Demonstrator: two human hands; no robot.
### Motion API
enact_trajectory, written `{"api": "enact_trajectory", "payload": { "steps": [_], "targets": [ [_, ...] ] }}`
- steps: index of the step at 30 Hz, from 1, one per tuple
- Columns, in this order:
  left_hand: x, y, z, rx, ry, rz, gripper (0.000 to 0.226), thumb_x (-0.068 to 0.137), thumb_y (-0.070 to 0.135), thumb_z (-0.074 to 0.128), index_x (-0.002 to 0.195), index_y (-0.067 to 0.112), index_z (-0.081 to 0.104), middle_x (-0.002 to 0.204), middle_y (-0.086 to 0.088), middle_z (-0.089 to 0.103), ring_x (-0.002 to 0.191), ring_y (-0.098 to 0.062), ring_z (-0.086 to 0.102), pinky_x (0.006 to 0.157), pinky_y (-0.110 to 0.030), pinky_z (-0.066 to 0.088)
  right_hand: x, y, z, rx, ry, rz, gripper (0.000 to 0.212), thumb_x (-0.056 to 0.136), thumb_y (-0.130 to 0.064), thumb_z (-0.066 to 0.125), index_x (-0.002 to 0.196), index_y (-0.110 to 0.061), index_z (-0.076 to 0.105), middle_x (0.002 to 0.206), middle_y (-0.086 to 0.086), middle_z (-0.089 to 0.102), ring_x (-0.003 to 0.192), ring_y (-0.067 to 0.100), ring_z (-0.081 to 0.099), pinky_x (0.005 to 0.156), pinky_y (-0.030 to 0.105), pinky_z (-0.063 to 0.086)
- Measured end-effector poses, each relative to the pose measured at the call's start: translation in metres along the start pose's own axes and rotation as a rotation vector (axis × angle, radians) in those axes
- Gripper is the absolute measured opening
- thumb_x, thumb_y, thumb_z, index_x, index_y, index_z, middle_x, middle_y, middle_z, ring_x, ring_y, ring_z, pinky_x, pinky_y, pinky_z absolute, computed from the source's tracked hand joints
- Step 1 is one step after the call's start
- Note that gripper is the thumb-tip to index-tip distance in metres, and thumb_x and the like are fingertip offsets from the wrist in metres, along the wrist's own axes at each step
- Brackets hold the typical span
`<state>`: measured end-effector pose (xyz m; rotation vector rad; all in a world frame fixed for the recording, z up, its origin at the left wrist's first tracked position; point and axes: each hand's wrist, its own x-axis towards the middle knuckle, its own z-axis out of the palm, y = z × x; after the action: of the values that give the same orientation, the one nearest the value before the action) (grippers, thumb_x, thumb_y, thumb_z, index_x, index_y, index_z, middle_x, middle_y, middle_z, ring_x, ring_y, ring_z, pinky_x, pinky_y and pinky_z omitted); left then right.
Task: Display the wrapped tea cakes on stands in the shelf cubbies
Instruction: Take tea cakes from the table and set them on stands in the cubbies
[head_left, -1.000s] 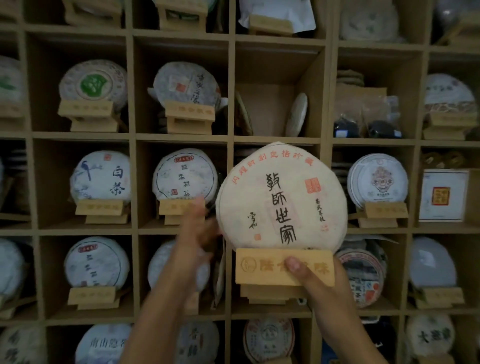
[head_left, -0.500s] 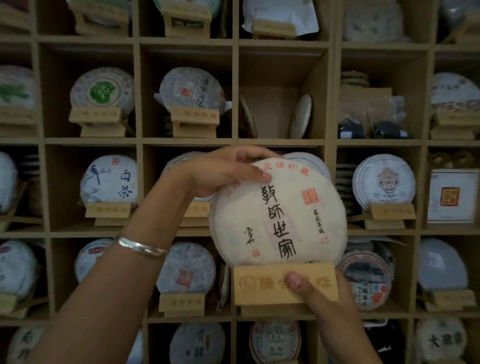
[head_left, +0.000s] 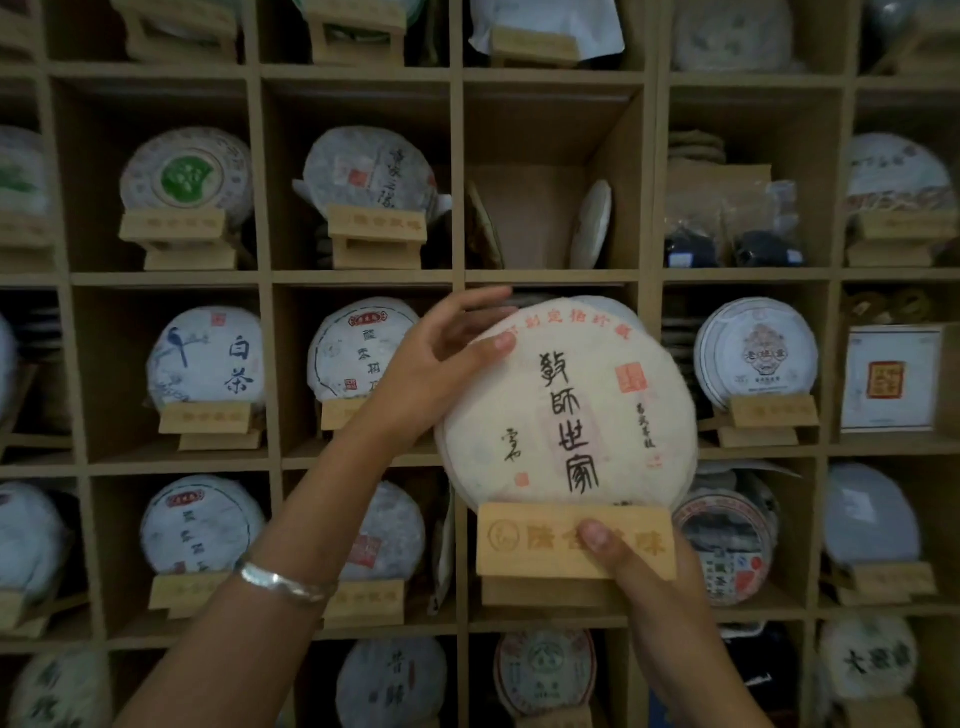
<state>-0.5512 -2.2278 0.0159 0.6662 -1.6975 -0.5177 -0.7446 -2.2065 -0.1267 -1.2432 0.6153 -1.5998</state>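
In the head view, a person holds a wrapped tea cake (head_left: 566, 410) on its wooden stand (head_left: 575, 540) in front of a wall of wooden shelf cubbies (head_left: 457, 278). The cake is a large round disc in cream-coloured paper, upright and facing the camera. Bold black calligraphy runs down its middle, smaller black characters sit to either side, an arc of red characters follows its top edge, and a red square seal is printed at the upper right. Its lower edge sits in the stand, a pale wood block with characters and a round emblem in gold on the front.

The left hand (head_left: 441, 364) grasps the cake at its upper left edge, thumb on the front face and fingers reaching round behind the rim. A silver bangle (head_left: 283, 581) circles that wrist. The right hand (head_left: 631, 564) grips the stand from below, the thumb pressed on its front panel.

The cake and stand are held before the middle column of cubbies, covering the cubby behind them. The cubby above holds two cakes leaning on edge against its side walls. Neighbouring cubbies show other wrapped cakes on like stands, among them one with a green emblem (head_left: 187, 174) and one with a bird drawing (head_left: 205, 358). A white box with a red seal (head_left: 889, 379) stands at the right.
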Motion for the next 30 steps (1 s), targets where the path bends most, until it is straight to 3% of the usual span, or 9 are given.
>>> {"api": "enact_trajectory", "payload": {
  "steps": [6, 11, 16, 20, 23, 26, 30],
  "targets": [
    [-0.031, -0.019, 0.004, -0.132, 0.103, -0.024, 0.053, 0.074, 0.022, 0.075, 0.122, 0.031, 0.057, 0.113, 0.001, 0.071, 0.103, -0.017, 0.069, 0.073, -0.033, 0.059, 0.005, -0.003, -0.004, 0.017, 0.019, -0.023, 0.100, 0.022, -0.061, 0.092, 0.112, -0.027, 0.066, 0.108, 0.000, 0.075, 0.099, 0.019, 0.072, 0.087, 0.041, 0.054],
    [-0.031, -0.021, 0.011, -0.207, 0.031, -0.129, 0.050, 0.079, 0.018, 0.067, 0.123, 0.036, 0.054, 0.114, 0.000, 0.072, 0.101, -0.022, 0.070, 0.076, -0.042, 0.061, 0.003, -0.001, -0.001, 0.010, -0.008, -0.050, 0.083, 0.030, -0.063, 0.091, 0.104, -0.030, 0.072, 0.108, 0.002, 0.075, 0.101, 0.020, 0.071, 0.093, 0.044, 0.052],
    [-0.026, -0.024, 0.007, -0.178, -0.048, -0.205, 0.043, 0.088, 0.013, 0.061, 0.126, 0.031, 0.054, 0.119, -0.002, 0.067, 0.108, -0.024, 0.067, 0.082, -0.041, 0.059, 0.005, 0.002, -0.002, -0.021, 0.022, -0.044, 0.093, 0.036, -0.063, 0.090, 0.117, -0.026, 0.066, 0.111, 0.001, 0.074, 0.104, 0.021, 0.070, 0.097, 0.050, 0.051],
    [-0.033, -0.023, 0.016, 0.038, 0.240, -0.033, 0.048, 0.084, 0.021, 0.069, 0.128, 0.029, 0.052, 0.118, 0.010, 0.062, 0.110, -0.008, 0.061, 0.090, -0.031, 0.054, 0.008, 0.002, -0.003, -0.042, 0.032, -0.062, 0.080, 0.040, -0.057, 0.087, 0.112, -0.029, 0.066, 0.106, -0.005, 0.075, 0.099, 0.014, 0.071, 0.094, 0.045, 0.054],
    [-0.048, -0.027, 0.025, -0.049, 0.400, 0.059, 0.053, 0.075, 0.029, 0.077, 0.123, 0.025, 0.054, 0.114, 0.007, 0.065, 0.107, -0.005, 0.063, 0.090, -0.028, 0.055, 0.013, 0.000, -0.005, -0.036, 0.052, -0.071, 0.086, 0.040, -0.059, 0.088, 0.116, -0.028, 0.064, 0.109, -0.005, 0.074, 0.101, 0.014, 0.071, 0.094, 0.044, 0.054],
    [-0.058, -0.036, 0.036, -0.141, 0.430, 0.025, 0.060, 0.069, 0.029, 0.080, 0.123, 0.027, 0.053, 0.119, 0.002, 0.063, 0.107, -0.009, 0.065, 0.082, -0.025, 0.057, 0.016, -0.002, -0.005, -0.015, 0.069, -0.097, 0.093, 0.035, -0.064, 0.089, 0.117, -0.027, 0.064, 0.111, -0.002, 0.074, 0.103, 0.017, 0.070, 0.091, 0.041, 0.054],
    [-0.060, -0.045, 0.047, -0.236, 0.355, -0.058, 0.059, 0.071, 0.024, 0.082, 0.122, 0.032, 0.052, 0.116, -0.002, 0.069, 0.103, -0.020, 0.069, 0.076, -0.039, 0.060, 0.016, -0.002, -0.003, 0.002, 0.037, -0.113, 0.076, 0.052, -0.049, 0.088, 0.119, -0.025, 0.063, 0.111, -0.002, 0.074, 0.102, 0.016, 0.071, 0.084, 0.033, 0.059]
  ]
}}
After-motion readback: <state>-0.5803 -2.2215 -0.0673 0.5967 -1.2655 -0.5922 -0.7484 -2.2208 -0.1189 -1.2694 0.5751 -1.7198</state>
